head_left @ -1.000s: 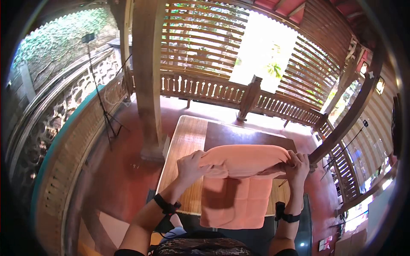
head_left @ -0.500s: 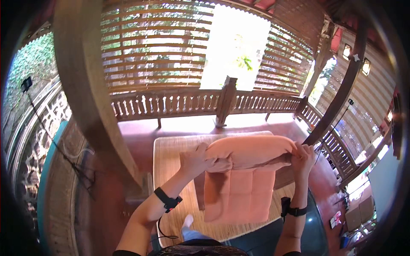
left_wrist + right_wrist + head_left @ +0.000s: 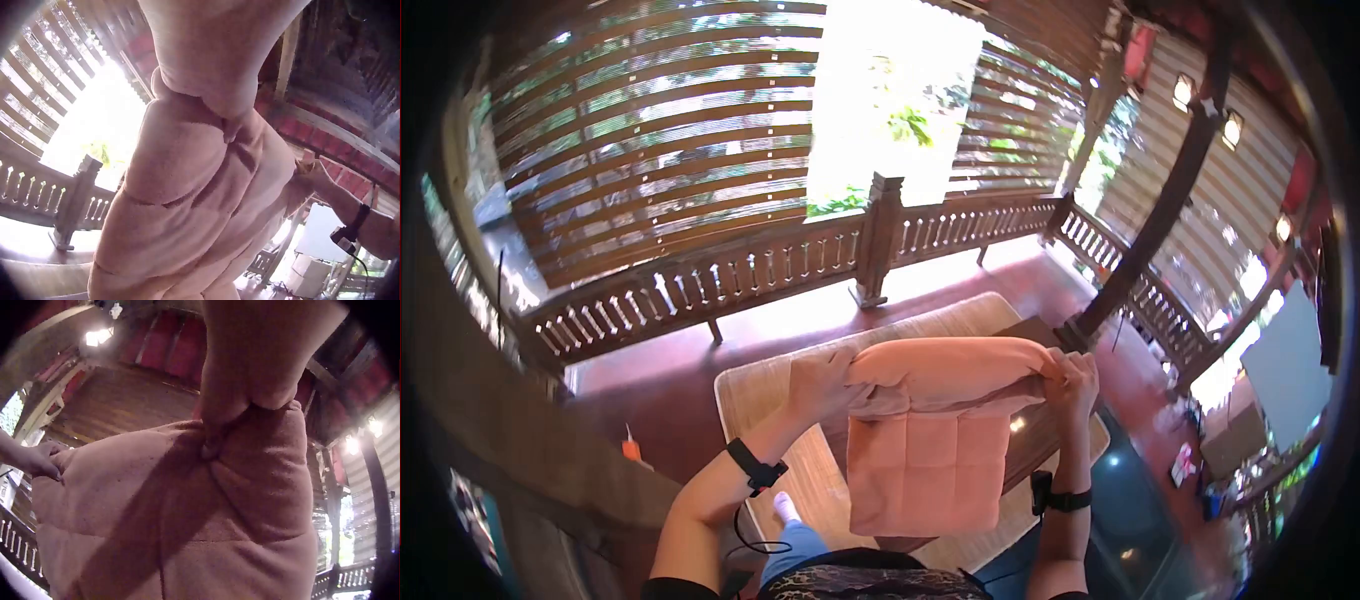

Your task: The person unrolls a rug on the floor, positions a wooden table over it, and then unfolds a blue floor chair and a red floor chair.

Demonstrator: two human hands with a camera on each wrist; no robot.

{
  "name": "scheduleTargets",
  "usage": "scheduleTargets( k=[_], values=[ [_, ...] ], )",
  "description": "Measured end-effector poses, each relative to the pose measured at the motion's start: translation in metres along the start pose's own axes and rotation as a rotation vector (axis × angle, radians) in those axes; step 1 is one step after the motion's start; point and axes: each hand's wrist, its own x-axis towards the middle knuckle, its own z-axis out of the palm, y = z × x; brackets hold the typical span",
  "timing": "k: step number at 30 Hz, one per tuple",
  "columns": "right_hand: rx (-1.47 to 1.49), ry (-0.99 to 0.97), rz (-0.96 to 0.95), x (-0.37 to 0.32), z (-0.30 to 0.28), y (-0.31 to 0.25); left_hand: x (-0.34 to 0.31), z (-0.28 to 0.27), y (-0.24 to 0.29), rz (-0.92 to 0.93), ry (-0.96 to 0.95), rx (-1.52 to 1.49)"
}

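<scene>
A quilted orange-pink cushion [image 3: 930, 460] hangs in front of the body in the head view, its top part folded over in a thick roll. My left hand [image 3: 822, 385] grips the roll's left end, and my right hand [image 3: 1074, 385] grips its right end. In the left wrist view the left hand [image 3: 206, 69] pinches the padded fabric [image 3: 175, 231], with the other hand [image 3: 312, 175] beyond at the far edge. The right wrist view shows the right hand [image 3: 250, 375] with fingertips pressed into the cushion [image 3: 187, 512].
Beneath the cushion is a low wooden table [image 3: 750, 390], with a dark glossy surface [image 3: 1125, 500] at its right. A foot [image 3: 785, 507] shows at the lower left. A wooden post [image 3: 880, 240] and railing stand behind, a thick pillar [image 3: 510, 400] at left, an orange-tipped bottle [image 3: 631, 447] near it.
The head view has swung to the right, so the left pillar and railing have shifted left. Both hands keep their grip on the cushion, which hangs much as before.
</scene>
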Motion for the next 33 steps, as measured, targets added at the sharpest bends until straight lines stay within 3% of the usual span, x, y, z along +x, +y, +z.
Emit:
scheduleTargets(
  k=[9,15,24,33],
  values=[
    [-0.109,-0.129,0.223,0.029,0.086,-0.029,0.083,0.051,-0.109,0.167,-0.135,-0.199],
    [-0.147,-0.108,0.401,0.031,0.124,-0.029,0.135,0.1,-0.145,0.273,-0.238,-0.226],
    [-0.228,-0.066,0.461,0.089,0.161,-0.016,0.222,0.141,-0.174,0.383,-0.268,-0.281],
    [-0.302,-0.029,0.463,0.13,0.236,0.012,0.294,0.198,-0.227,0.406,-0.298,-0.306]
  ],
)
